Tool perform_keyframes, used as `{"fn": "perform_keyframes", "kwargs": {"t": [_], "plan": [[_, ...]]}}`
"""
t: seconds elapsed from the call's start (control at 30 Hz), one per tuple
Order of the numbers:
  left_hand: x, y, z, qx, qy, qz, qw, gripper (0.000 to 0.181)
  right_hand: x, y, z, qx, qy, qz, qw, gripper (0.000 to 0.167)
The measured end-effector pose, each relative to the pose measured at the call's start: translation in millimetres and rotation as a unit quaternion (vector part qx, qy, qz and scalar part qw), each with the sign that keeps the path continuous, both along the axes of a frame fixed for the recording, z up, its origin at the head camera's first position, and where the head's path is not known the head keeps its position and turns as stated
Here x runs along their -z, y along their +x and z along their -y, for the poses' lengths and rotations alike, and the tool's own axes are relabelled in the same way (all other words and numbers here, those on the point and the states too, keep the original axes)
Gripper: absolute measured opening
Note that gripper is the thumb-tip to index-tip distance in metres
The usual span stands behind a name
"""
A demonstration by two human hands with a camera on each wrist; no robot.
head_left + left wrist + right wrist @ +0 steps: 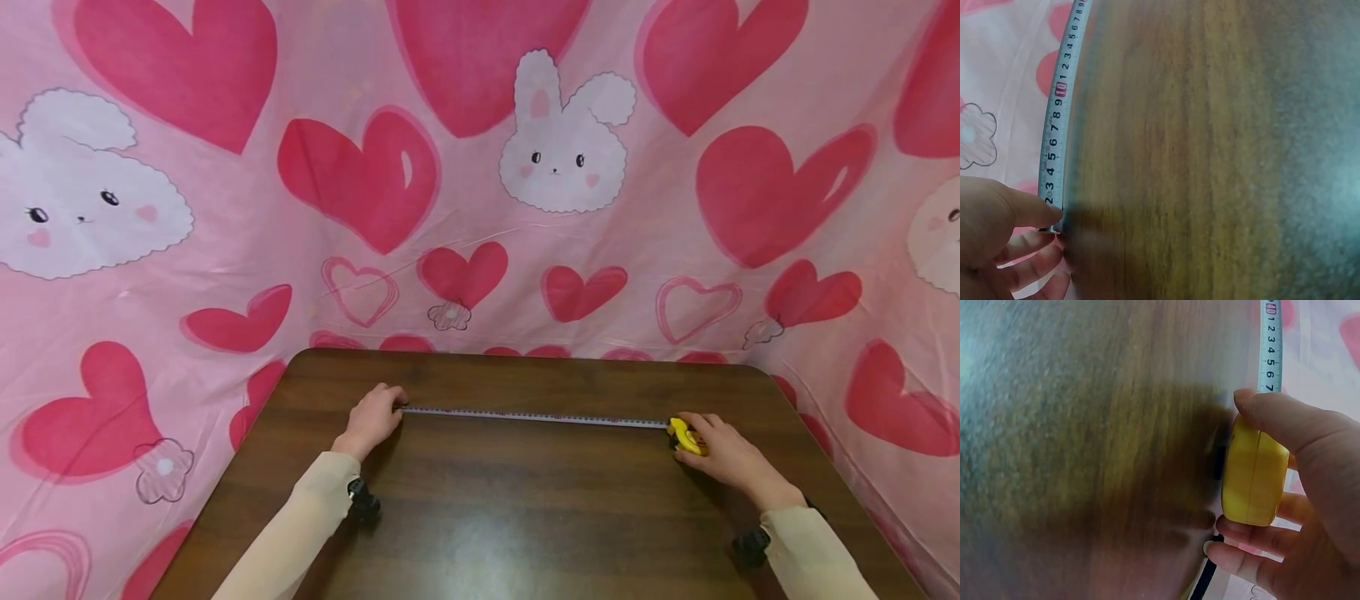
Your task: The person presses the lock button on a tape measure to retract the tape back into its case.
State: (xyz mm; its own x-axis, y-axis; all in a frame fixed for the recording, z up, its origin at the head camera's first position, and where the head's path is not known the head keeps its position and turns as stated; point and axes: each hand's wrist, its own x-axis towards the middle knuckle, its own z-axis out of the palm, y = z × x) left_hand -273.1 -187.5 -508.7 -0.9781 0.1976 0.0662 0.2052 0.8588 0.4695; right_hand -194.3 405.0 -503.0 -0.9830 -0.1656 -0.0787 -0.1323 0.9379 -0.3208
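Yellow tape measure (pixel 687 438) is near the far right corner of the worktop (pixel 525 508), the right hand (pixel 729 457) curled around it; its blade (pixel 536 417) runs to the left hand (pixel 371 422), which seemingly pinches it.

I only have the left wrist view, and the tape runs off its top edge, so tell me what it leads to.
Observer: In the head view, the tape leads across to a yellow case.
Operator: Tell me what has hold of that case.
Observer: The right hand grips it.
Operator: Read me the last numeral showing before that hand covers the markings.
Observer: In the right wrist view, it is a printed 7.
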Motion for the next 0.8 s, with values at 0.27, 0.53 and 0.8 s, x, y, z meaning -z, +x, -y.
{"fn": "perform_keyframes", "kwargs": {"t": [0.27,0.53,0.8], "plan": [[-0.8,-0.6,3.8,-0.013,0.019,0.016,0.9996,0.017,-0.3,-0.7,-2.4,-0.006,-0.002,0.002,1.0,0.079],[-0.4,-3.6,3.4,0.008,0.016,-0.003,0.9998,0.019,-0.1,0.6,-3.2,-0.009,-0.004,0.008,0.9999,0.079],[0.5,-4.5,6.0,0.029,0.034,-0.006,0.999,0.012,-1.6,1.0,-2.7,-0.015,-0.009,0.008,0.9998,0.078]]}}
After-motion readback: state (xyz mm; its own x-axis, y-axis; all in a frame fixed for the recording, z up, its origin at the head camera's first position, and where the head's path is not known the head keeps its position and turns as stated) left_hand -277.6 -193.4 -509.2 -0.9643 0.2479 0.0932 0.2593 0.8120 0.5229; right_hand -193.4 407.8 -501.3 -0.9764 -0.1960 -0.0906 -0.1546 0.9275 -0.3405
